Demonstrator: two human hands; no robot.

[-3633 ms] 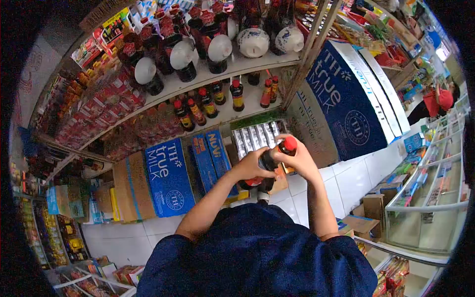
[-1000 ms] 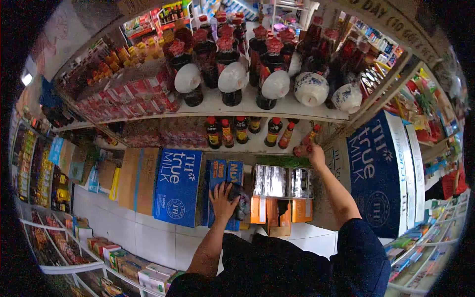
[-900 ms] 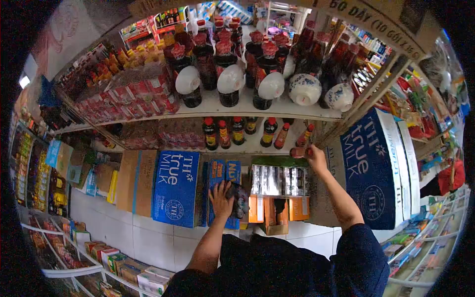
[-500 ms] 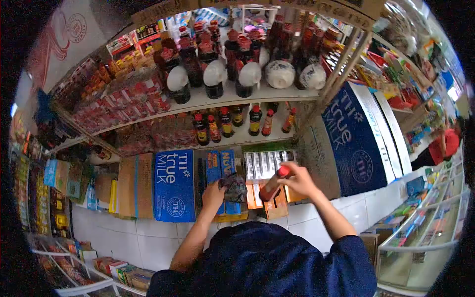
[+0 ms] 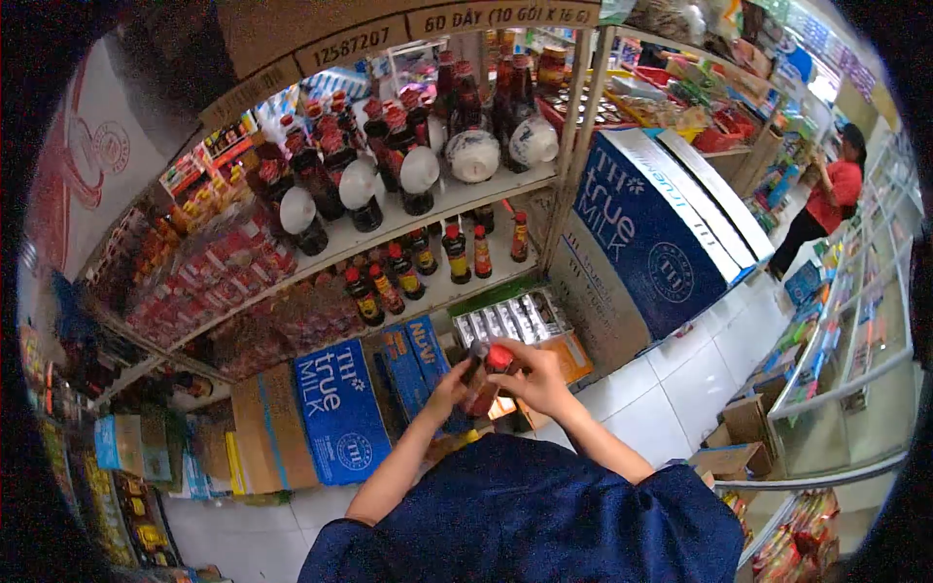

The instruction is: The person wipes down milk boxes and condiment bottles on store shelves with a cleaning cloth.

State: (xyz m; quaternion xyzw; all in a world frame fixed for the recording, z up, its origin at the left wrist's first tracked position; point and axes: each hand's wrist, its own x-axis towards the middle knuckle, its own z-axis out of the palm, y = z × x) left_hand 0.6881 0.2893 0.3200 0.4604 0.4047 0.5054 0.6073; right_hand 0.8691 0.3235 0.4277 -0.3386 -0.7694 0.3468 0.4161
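My right hand (image 5: 536,379) grips a bottle of dark red sauce (image 5: 482,396) near its red cap, in front of the shelf. The bottle is tilted, its base down toward the left. Close against its left side, my left hand (image 5: 449,396) is closed on a crumpled dark cloth (image 5: 474,366), which is partly hidden by the fingers and touches the bottle. Beyond both hands, small sauce bottles with red caps (image 5: 455,255) stand on the lower shelf.
Larger dark bottles (image 5: 361,199) line the upper shelf (image 5: 442,209). Below stand a blue milk carton (image 5: 340,418) and a brown cardboard box (image 5: 274,428). A big blue-and-white carton (image 5: 661,233) is at right. A person in red (image 5: 834,194) stands by the glass case (image 5: 836,379).
My hands have come together, bringing the cloth and the bottle into contact. The camera view has turned to the right, showing more of the person in red.
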